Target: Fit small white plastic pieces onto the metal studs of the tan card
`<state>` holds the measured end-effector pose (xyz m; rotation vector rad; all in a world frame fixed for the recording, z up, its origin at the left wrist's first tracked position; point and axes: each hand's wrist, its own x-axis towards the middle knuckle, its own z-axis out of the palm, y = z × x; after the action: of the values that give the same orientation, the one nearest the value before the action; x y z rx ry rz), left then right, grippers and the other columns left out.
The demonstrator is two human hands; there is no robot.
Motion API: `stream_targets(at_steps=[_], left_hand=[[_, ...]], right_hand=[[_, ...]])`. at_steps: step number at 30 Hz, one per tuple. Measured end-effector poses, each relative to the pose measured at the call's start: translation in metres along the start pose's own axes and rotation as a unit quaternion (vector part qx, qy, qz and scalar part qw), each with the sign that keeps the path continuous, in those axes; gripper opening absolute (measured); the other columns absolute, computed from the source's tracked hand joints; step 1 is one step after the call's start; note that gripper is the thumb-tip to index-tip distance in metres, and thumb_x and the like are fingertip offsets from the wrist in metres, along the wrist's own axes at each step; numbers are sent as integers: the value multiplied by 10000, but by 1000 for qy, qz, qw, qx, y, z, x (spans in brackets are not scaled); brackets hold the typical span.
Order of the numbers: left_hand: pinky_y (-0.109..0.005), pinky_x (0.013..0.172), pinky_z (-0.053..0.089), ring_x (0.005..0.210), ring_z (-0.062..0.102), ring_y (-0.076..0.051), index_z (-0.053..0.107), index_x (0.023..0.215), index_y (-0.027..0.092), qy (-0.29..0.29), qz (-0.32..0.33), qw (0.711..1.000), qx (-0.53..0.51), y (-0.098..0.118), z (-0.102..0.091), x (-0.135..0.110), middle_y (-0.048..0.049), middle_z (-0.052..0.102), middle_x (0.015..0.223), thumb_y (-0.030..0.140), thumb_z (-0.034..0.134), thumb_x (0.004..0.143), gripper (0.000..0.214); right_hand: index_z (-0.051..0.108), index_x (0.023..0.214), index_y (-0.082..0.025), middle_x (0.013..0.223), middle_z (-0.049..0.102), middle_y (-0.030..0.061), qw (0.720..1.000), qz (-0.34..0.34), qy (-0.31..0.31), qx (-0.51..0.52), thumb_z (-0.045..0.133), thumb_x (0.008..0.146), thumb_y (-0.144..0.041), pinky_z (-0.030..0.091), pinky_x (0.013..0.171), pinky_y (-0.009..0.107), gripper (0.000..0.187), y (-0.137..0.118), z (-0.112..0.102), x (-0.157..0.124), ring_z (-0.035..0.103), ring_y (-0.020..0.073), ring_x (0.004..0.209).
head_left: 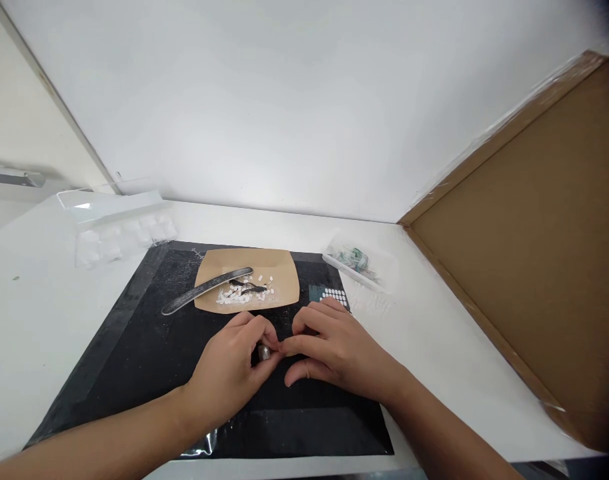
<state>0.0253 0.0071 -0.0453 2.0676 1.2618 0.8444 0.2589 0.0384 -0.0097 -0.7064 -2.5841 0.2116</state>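
Left hand [234, 357]: pinching one small shiny piece [264, 351] above black mat [134, 360], long axis unclear | right hand [329, 340]: index at left fingertips, hold unclear | one nail file [207, 291] slanting far-right onto one tray [287, 277] | two plastic boxes [351, 271]
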Motion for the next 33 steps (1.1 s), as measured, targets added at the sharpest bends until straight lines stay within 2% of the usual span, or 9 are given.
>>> stream_targets(at_steps=[2, 4, 6, 9, 13, 16, 20, 28, 33], left_hand=[[-319, 755, 525, 875, 647, -195, 649, 927, 236, -4, 0, 1000, 0, 0, 0, 0, -4, 698, 900, 190, 727, 937, 91], [-323, 768, 535, 895, 652, -200, 645, 921, 236, -3, 2, 1000, 1, 1, 0, 0, -8, 706, 913, 176, 717, 937, 95], [-324, 767, 543, 910, 656, -205, 642, 924, 236, 0, 5, 1000, 2, 2, 0, 1, -14, 707, 925, 166, 708, 935, 97], [-321, 761, 556, 913, 662, -208, 642, 937, 237, 3, 11, 1000, 4, 2, -1, 0, -22, 705, 933, 163, 701, 933, 95], [-321, 750, 566, 907, 658, -211, 661, 943, 234, 2, 35, 999, 4, 1, -2, 0, -30, 708, 915, 167, 685, 952, 72], [-317, 737, 566, 897, 647, -213, 684, 962, 233, -3, 45, 999, 8, 0, -3, 0, -34, 696, 887, 186, 679, 973, 48], [-315, 744, 559, 905, 631, -214, 699, 988, 234, -10, 55, 998, 19, -2, -4, 0, -39, 677, 888, 216, 676, 999, 32], [-313, 757, 557, 908, 631, -219, 703, 985, 236, -4, 62, 998, 27, -2, -5, 0, -31, 686, 882, 204, 716, 977, 35], [-316, 772, 560, 916, 637, -216, 699, 991, 236, -4, 63, 998, 25, -2, -5, 0, -25, 691, 888, 207, 709, 980, 33]], right_hand=[[763, 1002, -238, 897, 643, 12, 1000, -4, 9, 3, 608, 1005, -634, 336, 764, 345, 426, 2, -4, -1, 603, 158, 843], [774, 988, -249, 883, 652, 11, 1000, 3, 27, -5, 599, 1049, -562, 350, 775, 346, 364, 8, -11, -3, 603, 155, 830], [777, 969, -253, 883, 680, 13, 997, 34, 56, -31, 605, 1092, -420, 365, 774, 346, 270, 19, -21, -8, 605, 154, 806], [763, 958, -226, 902, 721, 42, 985, 101, 115, -85, 620, 1085, -344, 415, 805, 365, 226, 40, -39, -18, 660, 185, 829], [746, 940, -216, 897, 748, 66, 973, 184, 75, -115, 548, 1105, -348, 473, 744, 364, 290, 62, -52, -31, 674, 217, 798], [765, 1012, -211, 951, 771, 76, 968, 222, 30, -109, 513, 1109, -289, 519, 735, 362, 281, 69, -50, -35, 709, 234, 848], [777, 1113, -201, 984, 774, 76, 971, 224, -13, -88, 537, 1094, -250, 542, 788, 385, 246, 70, -40, -32, 718, 243, 903], [796, 1091, -209, 997, 725, 65, 978, 199, -32, -55, 674, 1039, -276, 514, 770, 346, 149, 69, -27, -28, 688, 206, 877], [796, 1096, -223, 987, 714, 53, 974, 219, -42, -35, 698, 1020, -271, 521, 783, 346, 133, 72, -21, -26, 681, 204, 888]])
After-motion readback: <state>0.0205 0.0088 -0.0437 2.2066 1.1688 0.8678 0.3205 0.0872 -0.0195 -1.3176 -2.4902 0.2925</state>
